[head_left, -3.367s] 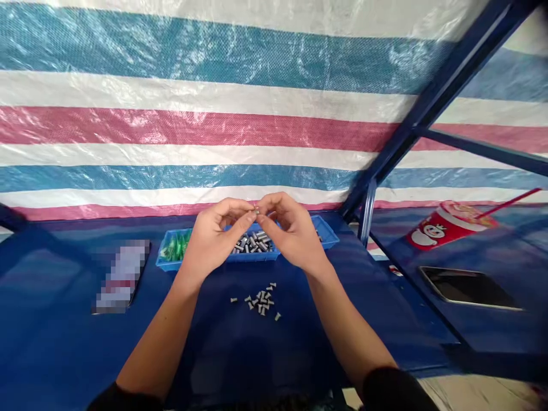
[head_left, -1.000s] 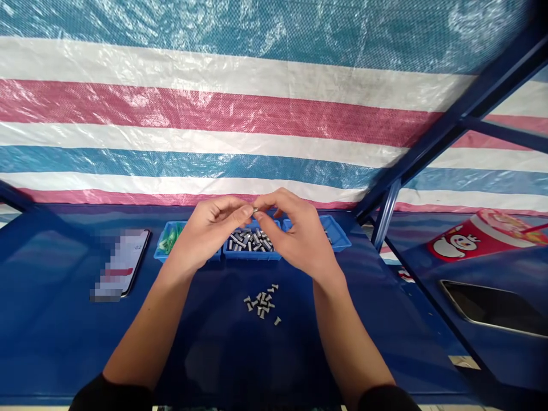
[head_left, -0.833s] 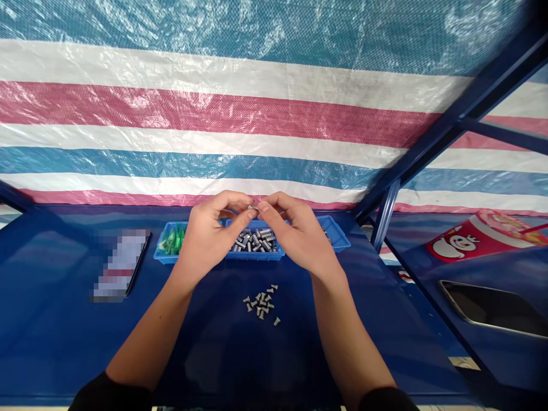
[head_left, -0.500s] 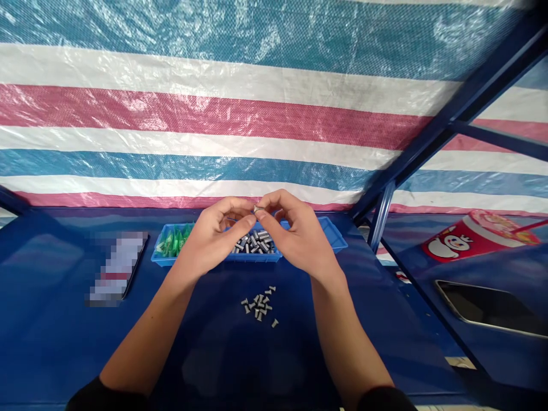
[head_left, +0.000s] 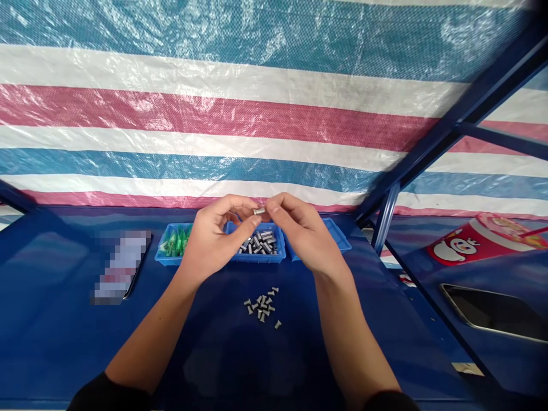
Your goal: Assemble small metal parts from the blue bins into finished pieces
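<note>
My left hand point(head_left: 214, 242) and my right hand point(head_left: 302, 234) are raised together above a blue tray point(head_left: 278, 258), fingertips meeting. Between them they pinch a small grey metal piece point(head_left: 259, 210). The tray's middle compartment holds several grey metal cylinders point(head_left: 259, 242); its left compartment holds green pieces point(head_left: 176, 242). A small pile of grey pieces point(head_left: 262, 305) lies on the blue table point(head_left: 64, 342) in front of the tray, below my wrists.
A phone point(head_left: 122, 265) lies on the table at the left. A red paper cup with a straw point(head_left: 483, 237) and a dark phone point(head_left: 492, 311) rest on the adjoining surface at the right, beyond blue metal struts point(head_left: 385, 220). A striped tarp point(head_left: 214, 114) hangs behind.
My fingers have shifted slightly around the small grey piece; both hands stay at the same spot above the tray. The view has drifted a little.
</note>
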The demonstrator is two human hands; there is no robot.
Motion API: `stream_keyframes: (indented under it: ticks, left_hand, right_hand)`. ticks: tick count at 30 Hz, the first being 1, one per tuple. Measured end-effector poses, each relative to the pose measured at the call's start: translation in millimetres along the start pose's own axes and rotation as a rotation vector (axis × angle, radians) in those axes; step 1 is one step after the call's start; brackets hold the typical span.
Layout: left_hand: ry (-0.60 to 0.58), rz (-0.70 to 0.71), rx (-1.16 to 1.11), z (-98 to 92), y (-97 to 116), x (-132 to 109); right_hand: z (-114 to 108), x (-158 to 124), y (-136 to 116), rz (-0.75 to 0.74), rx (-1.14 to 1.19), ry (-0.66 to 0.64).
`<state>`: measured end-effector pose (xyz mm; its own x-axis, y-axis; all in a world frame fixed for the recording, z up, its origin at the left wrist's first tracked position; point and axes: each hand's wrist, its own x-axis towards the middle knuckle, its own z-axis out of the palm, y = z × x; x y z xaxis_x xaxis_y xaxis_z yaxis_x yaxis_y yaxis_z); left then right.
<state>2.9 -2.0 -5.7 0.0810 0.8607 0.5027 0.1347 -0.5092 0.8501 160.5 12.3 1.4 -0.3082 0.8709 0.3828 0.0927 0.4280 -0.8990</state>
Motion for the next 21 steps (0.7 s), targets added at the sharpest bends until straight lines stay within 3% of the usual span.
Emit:
stream_keyframes:
  ticks: [5, 12, 16, 21]
  left_hand:
    - [-0.002, 0.097, 0.100, 4.3, 1, -1]
    - [-0.083, -0.216, -0.142, -0.2, -7, 2]
    - [-0.092, -0.263, -0.181, -1.2, -10, 3]
    - [-0.056, -0.227, -0.241, 0.7, -8, 3]
  right_hand:
    - [-1, 0, -3, 0.014, -0.002, -0.023]
    - [4, -2, -1, -0.152, -0.157, 0.177]
    - [3, -2, -2, -0.268, -0.261, 0.139]
    - [4, -2, -1, -0.304, -0.250, 0.117]
